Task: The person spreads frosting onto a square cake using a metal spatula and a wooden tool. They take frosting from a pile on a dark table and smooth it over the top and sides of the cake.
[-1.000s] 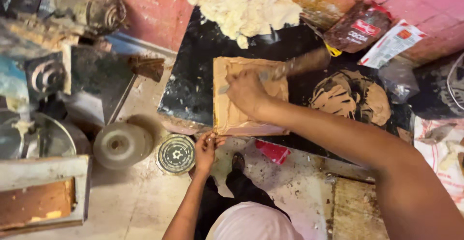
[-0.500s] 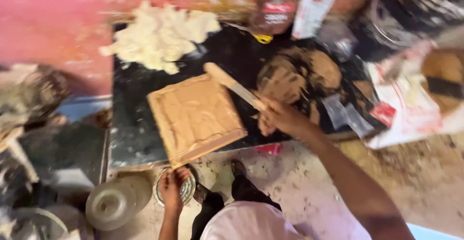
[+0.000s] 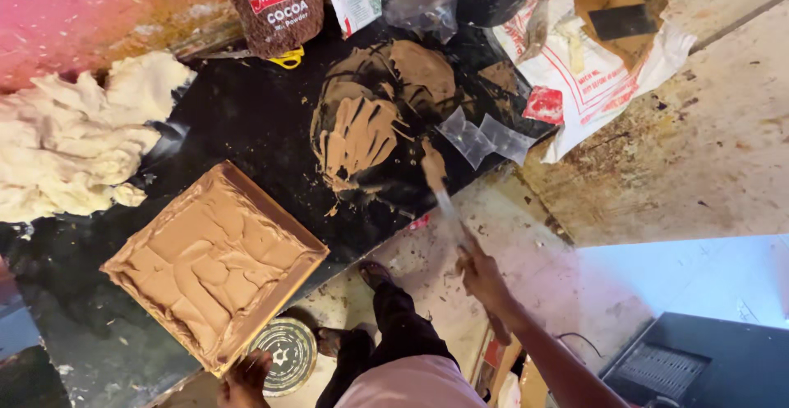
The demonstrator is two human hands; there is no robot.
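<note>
The square slab (image 3: 215,264) on the black counter (image 3: 246,120) is already coated edge to edge in brown paste, with ridged strokes across its top, so the spreading looks largely done; whether the sides are finished I cannot tell. A mound of the same brown paste (image 3: 362,124) lies well apart from it, farther up the counter, raked with finger-like grooves, so plenty of material is left. The right hand (image 3: 481,272) is closed around the handle of a long spatula (image 3: 440,190), its grip wrapped tight, and the smeared blade tip reaches the lower edge of that mound. The left hand (image 3: 245,379) sits at the near corner of the slab, fingers curled against its lower edge, just beside a round metal tin (image 3: 283,354) on the floor; whether it pinches the slab or only steadies it is unclear. So the slab lies to the left of the spatula, apart from the blade, while the paste mound touches it. A heap of white dough-like material (image 3: 74,141) rests at the counter's left end, untouched by either hand.
</note>
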